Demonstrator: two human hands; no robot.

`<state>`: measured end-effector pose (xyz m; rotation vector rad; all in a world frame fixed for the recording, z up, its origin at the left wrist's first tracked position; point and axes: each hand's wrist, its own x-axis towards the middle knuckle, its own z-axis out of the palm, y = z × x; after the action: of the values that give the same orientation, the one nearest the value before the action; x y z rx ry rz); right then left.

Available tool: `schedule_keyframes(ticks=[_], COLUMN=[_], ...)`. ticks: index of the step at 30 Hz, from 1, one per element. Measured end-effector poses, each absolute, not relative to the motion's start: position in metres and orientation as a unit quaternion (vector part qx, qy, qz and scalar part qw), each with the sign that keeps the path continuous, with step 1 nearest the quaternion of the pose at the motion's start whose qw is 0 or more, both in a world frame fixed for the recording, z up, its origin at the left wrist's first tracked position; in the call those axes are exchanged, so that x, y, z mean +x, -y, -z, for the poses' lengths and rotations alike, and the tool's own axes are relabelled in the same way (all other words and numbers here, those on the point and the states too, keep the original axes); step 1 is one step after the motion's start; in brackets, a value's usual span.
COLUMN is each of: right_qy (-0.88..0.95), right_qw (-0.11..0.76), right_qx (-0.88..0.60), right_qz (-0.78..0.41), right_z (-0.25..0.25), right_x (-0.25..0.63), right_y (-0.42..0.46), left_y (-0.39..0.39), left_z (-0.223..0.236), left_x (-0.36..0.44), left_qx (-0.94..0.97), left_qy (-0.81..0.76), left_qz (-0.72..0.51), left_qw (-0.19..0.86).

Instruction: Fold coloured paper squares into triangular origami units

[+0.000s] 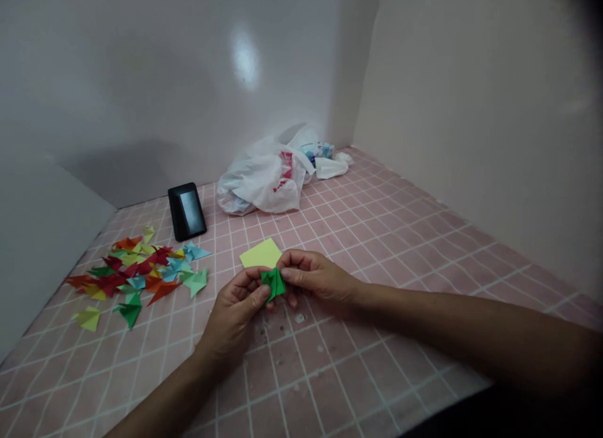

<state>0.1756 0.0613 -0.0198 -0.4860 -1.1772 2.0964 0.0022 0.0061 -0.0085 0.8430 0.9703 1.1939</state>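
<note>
Between my two hands is a small folded piece of green origami paper, held a little above the tiled surface. My left hand pinches its left side between thumb and fingers. On the other side, the thumb and forefinger of my right hand grip its upper right edge. Just behind the fingers lies a stack or sheet of yellow paper, partly hidden by my hands. To the left, several finished paper cranes in red, orange, yellow, green and blue sit in a loose cluster.
A black phone or tablet leans near the back wall. Right of it, white plastic bags lie bunched in the corner with a blue patterned packet. Pale walls close off the pink tiled surface at the back and sides.
</note>
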Motion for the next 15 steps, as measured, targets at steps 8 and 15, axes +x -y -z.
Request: schedule_keyframes(ticks=[8, 15], right_qy=[0.474, 0.479], right_qw=[0.330, 0.338], right_qx=[-0.192, -0.194], right_qz=[-0.793, -0.786], right_z=[0.0204, 0.0205], right_x=[0.1757, 0.1764], right_y=[-0.0600, -0.0602], left_y=[-0.0055, -0.0033], left_z=[0.0128, 0.0108], left_x=[-0.0032, -0.0049], left_qx=[0.433, 0.524], left_qy=[-0.444, -0.472], left_qz=[-0.533, -0.515], left_qw=[0.575, 0.488])
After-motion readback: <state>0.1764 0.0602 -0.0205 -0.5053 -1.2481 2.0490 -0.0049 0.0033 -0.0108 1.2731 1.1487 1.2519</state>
